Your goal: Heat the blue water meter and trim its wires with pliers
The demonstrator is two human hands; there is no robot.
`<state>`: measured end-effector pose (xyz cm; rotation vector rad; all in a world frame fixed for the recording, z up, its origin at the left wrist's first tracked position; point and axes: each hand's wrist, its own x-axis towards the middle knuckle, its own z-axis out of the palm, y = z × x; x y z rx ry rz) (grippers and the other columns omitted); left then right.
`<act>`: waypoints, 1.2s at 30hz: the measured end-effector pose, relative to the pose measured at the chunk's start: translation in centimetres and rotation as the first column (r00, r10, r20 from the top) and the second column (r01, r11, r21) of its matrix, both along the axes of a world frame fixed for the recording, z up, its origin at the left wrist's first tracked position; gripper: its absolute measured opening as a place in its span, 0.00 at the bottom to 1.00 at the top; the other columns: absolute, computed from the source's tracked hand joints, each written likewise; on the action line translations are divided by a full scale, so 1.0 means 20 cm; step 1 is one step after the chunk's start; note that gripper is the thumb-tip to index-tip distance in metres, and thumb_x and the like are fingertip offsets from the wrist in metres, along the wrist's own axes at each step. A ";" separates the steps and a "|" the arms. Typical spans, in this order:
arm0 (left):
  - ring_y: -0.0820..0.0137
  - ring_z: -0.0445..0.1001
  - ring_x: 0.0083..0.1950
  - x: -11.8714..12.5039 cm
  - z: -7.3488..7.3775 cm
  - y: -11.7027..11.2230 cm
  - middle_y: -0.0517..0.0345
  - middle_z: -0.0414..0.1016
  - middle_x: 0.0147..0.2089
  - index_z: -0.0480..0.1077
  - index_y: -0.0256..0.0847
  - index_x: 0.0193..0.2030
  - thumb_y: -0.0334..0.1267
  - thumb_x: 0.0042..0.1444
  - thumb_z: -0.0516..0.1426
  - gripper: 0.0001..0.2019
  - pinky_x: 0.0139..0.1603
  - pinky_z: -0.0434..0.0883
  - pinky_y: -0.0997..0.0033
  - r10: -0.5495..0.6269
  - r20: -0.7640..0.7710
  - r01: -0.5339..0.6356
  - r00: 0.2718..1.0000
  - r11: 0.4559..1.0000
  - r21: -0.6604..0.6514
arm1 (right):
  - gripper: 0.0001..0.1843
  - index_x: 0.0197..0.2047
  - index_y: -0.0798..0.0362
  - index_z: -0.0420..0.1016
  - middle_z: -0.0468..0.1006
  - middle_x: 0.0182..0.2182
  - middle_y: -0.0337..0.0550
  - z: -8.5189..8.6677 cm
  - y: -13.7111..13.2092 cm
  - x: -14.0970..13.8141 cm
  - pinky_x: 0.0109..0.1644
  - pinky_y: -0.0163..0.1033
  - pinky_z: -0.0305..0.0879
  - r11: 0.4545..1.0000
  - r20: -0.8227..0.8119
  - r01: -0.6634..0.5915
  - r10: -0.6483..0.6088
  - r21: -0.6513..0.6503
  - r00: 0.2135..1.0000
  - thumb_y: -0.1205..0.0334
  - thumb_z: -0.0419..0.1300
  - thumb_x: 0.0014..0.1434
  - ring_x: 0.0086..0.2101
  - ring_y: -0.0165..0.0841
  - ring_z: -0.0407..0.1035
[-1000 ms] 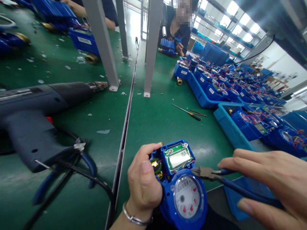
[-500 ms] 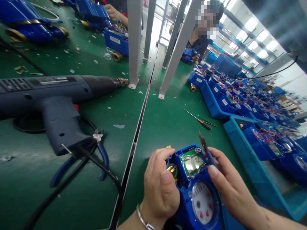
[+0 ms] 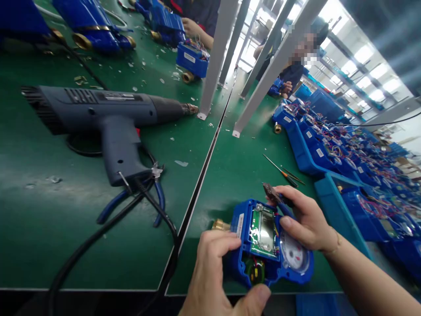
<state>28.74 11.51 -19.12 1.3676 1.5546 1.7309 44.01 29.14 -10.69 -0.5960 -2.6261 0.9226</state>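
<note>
A blue water meter (image 3: 269, 245) with an open top, a green circuit board with a small display, a round dial and a brass end fitting lies at the near edge of the green table. My left hand (image 3: 217, 276) grips its near left side, thumb under the body. My right hand (image 3: 304, 221) rests on the meter's far right side and is closed round small blue-handled pliers (image 3: 272, 194), whose jaws point up and left just above the board.
A dark blue heat gun (image 3: 108, 116) lies to the left with its black cord and blue-handled pliers (image 3: 154, 193) beneath it. A thin screwdriver (image 3: 279, 170) lies on the green mat. Blue trays (image 3: 302, 153) of meters line the right. White posts (image 3: 217, 57) stand ahead; other people work beyond.
The meter has been turned on its side so the dial now points right. My right hand shifted from open fingers to gripping the pliers against the meter. The view swung left.
</note>
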 end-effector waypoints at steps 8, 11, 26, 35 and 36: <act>0.53 0.54 0.69 -0.23 0.14 0.04 0.52 0.46 0.71 0.47 0.55 0.67 0.52 0.53 0.59 0.38 0.61 0.68 0.48 -0.326 -0.052 0.297 0.944 0.907 -0.299 | 0.26 0.61 0.46 0.57 0.69 0.50 0.46 0.02 -0.07 0.07 0.52 0.44 0.63 0.985 0.035 0.005 -0.011 0.173 0.999 0.56 0.57 0.61 0.48 0.38 0.66; 0.54 0.50 0.70 -0.29 0.17 0.10 0.54 0.45 0.72 0.45 0.56 0.69 0.48 0.54 0.59 0.38 0.61 0.68 0.49 -0.435 -0.048 0.402 0.899 0.865 -0.299 | 0.27 0.62 0.46 0.56 0.65 0.54 0.47 0.04 -0.18 0.15 0.55 0.47 0.60 0.976 0.012 0.107 -0.111 0.189 0.994 0.57 0.56 0.61 0.52 0.42 0.61; 0.47 0.61 0.64 -0.20 0.13 0.20 0.46 0.48 0.69 0.41 0.53 0.69 0.51 0.28 0.73 0.63 0.61 0.65 0.44 -0.422 0.057 0.418 0.905 0.856 -0.303 | 0.22 0.58 0.50 0.64 0.75 0.45 0.47 -0.25 -0.18 0.11 0.50 0.54 0.67 0.859 -0.540 0.500 -0.476 -0.113 0.695 0.55 0.55 0.62 0.45 0.42 0.70; 0.45 0.66 0.60 -0.12 0.06 0.25 0.44 0.57 0.65 0.46 0.51 0.67 0.55 0.29 0.72 0.59 0.54 0.72 0.46 -0.135 0.223 0.202 0.965 0.929 -0.310 | 0.25 0.58 0.57 0.66 0.70 0.46 0.48 0.04 -0.05 0.11 0.48 0.41 0.67 0.826 -0.335 0.484 -0.386 0.291 0.860 0.57 0.59 0.59 0.43 0.35 0.67; 0.45 0.66 0.61 -0.12 0.05 0.25 0.43 0.57 0.65 0.46 0.50 0.67 0.56 0.29 0.71 0.59 0.55 0.72 0.45 -0.139 0.215 0.202 0.967 0.932 -0.302 | 0.25 0.58 0.57 0.66 0.70 0.45 0.48 0.09 -0.08 0.14 0.47 0.39 0.67 0.836 -0.278 0.459 -0.384 0.301 0.881 0.57 0.59 0.59 0.43 0.34 0.67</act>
